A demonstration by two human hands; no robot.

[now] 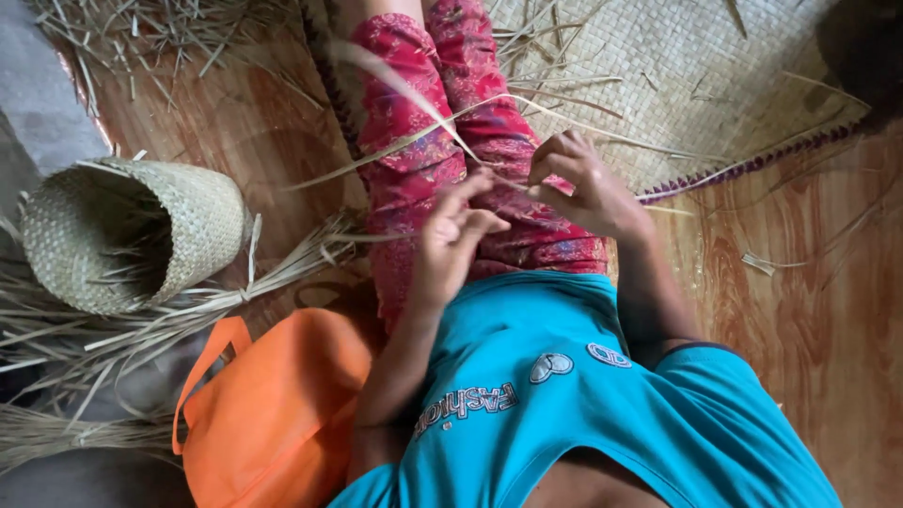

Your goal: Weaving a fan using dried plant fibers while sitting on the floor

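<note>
**Dry strips pinched over the lap**

At far left a woven basket (122, 230) lies tipped on the wooden floor (809, 301), loose straw bundles (113, 329) beside it and an orange bag (273, 404) nearer. The left hand (451, 240) and right hand (583, 188) meet above red patterned trousers (423, 122), each pinching thin, pale reed strips (414, 136). A flat plaited mat (677, 75) spreads far right.

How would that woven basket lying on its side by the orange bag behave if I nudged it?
The woven basket is rounded and lies on its side, so it would probably roll on the smooth wooden floor. It looks thin-walled and light, so a small push should shift it. Loose straw strips pressed around it might slow or stop it.
</note>
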